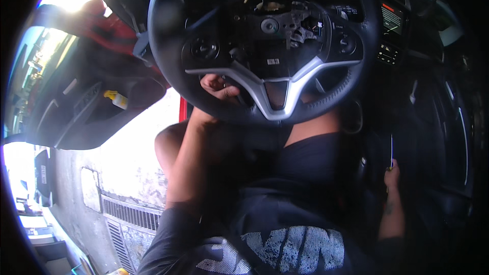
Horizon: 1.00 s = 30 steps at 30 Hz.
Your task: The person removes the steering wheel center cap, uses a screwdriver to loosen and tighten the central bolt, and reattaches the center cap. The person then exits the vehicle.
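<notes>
A black steering wheel (158,46) with a silver V-shaped trim piece (277,114) fills the upper middle. Its centre cover is off, which bares a metal hub (269,26) with a bolt and brackets. My left hand (218,87) reaches behind the lower left of the rim and shows through the gap by the spoke. Its fingers are curled and closed; whatever lies in them is hidden. Far to the right, low beside the seat, my right hand (391,175) is closed around a screwdriver (391,150). The thin shaft points away from me, and the grip is mostly covered.
On the left the car door (86,107) stands open, with a small yellow-and-white bottle (118,99) in its pocket. Outside lies concrete ground with a drain grate (131,213). A lit dash screen (392,20) is at the upper right. My legs (316,127) are under the wheel.
</notes>
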{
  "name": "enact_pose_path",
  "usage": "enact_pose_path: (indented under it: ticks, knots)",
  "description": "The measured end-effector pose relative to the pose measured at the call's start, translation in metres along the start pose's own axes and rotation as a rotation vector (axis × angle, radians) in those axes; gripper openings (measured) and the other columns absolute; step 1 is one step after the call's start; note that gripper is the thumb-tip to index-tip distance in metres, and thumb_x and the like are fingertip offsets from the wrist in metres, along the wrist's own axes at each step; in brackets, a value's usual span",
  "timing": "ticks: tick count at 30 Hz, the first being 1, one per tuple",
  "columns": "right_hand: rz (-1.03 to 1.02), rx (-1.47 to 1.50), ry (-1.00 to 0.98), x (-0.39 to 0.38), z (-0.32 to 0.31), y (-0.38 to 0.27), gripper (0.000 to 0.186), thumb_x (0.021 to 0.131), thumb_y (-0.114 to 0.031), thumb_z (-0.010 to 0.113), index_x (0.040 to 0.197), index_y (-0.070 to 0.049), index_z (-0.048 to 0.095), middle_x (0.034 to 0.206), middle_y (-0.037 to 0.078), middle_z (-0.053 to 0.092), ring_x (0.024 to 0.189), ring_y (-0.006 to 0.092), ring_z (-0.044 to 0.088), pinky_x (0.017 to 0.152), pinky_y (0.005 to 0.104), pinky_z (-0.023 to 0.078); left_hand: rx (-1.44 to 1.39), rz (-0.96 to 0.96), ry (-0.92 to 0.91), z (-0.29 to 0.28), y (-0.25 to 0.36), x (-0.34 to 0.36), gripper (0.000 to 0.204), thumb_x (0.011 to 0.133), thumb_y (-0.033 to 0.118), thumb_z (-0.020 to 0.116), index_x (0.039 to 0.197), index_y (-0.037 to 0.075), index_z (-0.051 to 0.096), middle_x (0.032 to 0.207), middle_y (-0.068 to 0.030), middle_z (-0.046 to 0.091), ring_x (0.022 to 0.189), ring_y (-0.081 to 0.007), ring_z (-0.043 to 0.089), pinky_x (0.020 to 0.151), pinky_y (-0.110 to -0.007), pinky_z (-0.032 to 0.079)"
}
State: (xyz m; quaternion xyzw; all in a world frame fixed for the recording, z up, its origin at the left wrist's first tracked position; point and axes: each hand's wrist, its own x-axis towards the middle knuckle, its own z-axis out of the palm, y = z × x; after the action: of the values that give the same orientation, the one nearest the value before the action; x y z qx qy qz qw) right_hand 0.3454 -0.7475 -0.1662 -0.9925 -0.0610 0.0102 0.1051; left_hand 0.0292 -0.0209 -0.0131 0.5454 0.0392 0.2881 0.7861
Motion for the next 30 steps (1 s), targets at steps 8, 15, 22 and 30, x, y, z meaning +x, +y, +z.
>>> enact_pose_path:
  ticks: [8,15,22,30]
  knots:
    - [0.108,-0.033,0.163,-0.015,0.022,-0.015,0.060,0.096,-0.003,0.064,0.154,-0.014,0.053,0.136,0.023,0.060,0.133,0.0435,0.058,0.114,0.0534,0.046,-0.027,-0.089,0.002,-0.002,0.010,-0.006,0.041,0.086,0.003,0.086,0.124,-0.002,0.071,0.110,-0.0111,0.079,0.102,-0.0227,0.076,0.089,-0.036,0.060]
    - [0.246,-0.018,0.101,-0.008,0.036,0.001,0.061,0.102,-0.012,0.064,0.161,-0.013,0.048,0.149,0.024,0.054,0.138,0.0424,0.055,0.119,0.0532,0.044,-0.039,-0.139,0.070,-0.009,-0.011,0.014,0.038,0.089,0.003,0.084,0.125,-0.001,0.072,0.110,-0.0102,0.079,0.104,-0.0224,0.075,0.091,-0.036,0.059]
    - [0.131,0.163,0.076,-0.003,0.047,0.014,0.052,0.110,-0.033,0.054,0.155,-0.009,0.057,0.144,0.023,0.062,0.135,0.0386,0.060,0.112,0.0460,0.048,0.008,-0.217,0.119,-0.007,-0.008,0.011,0.034,0.092,0.003,0.081,0.125,0.000,0.072,0.110,-0.0093,0.078,0.105,-0.0221,0.075,0.092,-0.036,0.058]
    - [0.229,-0.496,-0.120,-0.031,-0.046,-0.108,0.053,0.108,-0.030,0.061,0.158,-0.016,0.053,0.150,0.017,0.062,0.136,0.0364,0.062,0.117,0.0492,0.047,0.022,-0.218,0.108,-0.017,-0.018,0.004,0.030,0.096,0.003,0.078,0.125,0.001,0.073,0.110,-0.0083,0.078,0.107,-0.0218,0.074,0.093,-0.036,0.057]
